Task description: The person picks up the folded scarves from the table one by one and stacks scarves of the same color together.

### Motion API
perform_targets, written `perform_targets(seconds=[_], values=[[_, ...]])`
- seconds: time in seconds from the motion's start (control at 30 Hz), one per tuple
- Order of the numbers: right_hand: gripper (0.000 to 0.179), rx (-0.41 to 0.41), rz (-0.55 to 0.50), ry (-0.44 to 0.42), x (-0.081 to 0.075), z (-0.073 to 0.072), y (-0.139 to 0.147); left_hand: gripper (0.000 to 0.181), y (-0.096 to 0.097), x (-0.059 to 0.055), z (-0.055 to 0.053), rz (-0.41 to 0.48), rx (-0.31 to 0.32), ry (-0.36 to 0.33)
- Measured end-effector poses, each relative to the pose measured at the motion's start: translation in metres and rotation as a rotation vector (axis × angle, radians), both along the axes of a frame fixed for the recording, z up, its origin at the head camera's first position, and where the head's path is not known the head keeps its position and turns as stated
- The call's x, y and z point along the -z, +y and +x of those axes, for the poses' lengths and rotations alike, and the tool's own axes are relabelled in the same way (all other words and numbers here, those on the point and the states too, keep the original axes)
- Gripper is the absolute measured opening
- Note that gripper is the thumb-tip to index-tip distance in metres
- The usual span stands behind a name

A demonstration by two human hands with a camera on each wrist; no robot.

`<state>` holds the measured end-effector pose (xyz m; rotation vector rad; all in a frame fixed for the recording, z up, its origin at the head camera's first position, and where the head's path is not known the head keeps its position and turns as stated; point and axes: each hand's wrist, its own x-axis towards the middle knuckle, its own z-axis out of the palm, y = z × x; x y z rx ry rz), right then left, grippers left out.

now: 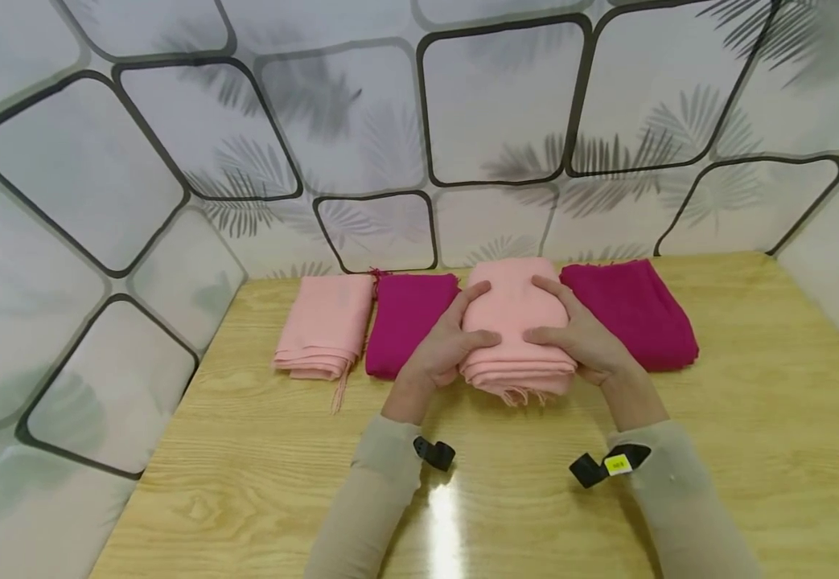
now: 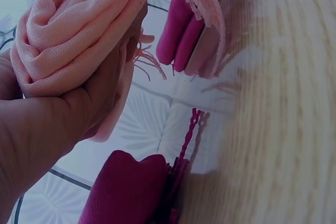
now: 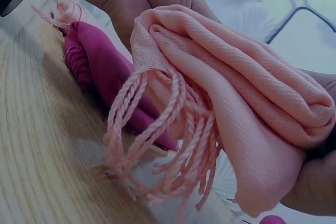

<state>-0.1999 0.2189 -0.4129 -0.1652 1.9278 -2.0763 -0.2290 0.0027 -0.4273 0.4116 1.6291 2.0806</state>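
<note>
Both hands grip a folded light pink scarf (image 1: 516, 314) by its two sides, thumbs and fingers over its top edges. My left hand (image 1: 444, 346) is on the scarf's left side, my right hand (image 1: 589, 338) on its right. In the right wrist view the scarf (image 3: 226, 93) hangs above the table, with twisted fringe dangling from its folds. The left wrist view shows the palm and fingers under its layered folds. A folded magenta scarf (image 1: 408, 326) lies just left of the left hand, and another magenta scarf (image 1: 632, 314) lies behind the right hand.
A second folded pink scarf (image 1: 325, 322) lies at the left end of the row, its fringe trailing toward the front. The wooden table (image 1: 245, 482) meets a patterned wall covering (image 1: 499, 104) at the back and sides. Small black cameras (image 1: 437, 454) sit on the wrists.
</note>
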Motion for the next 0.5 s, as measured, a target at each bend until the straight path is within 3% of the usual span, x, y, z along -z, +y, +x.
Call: perform_targets(seconds=[0.5], values=[[0.084,-0.004,-0.008,0.035,-0.015,0.008,-0.005,0.079,-0.004,-0.016,0.007,0.035,0.005,0.034]])
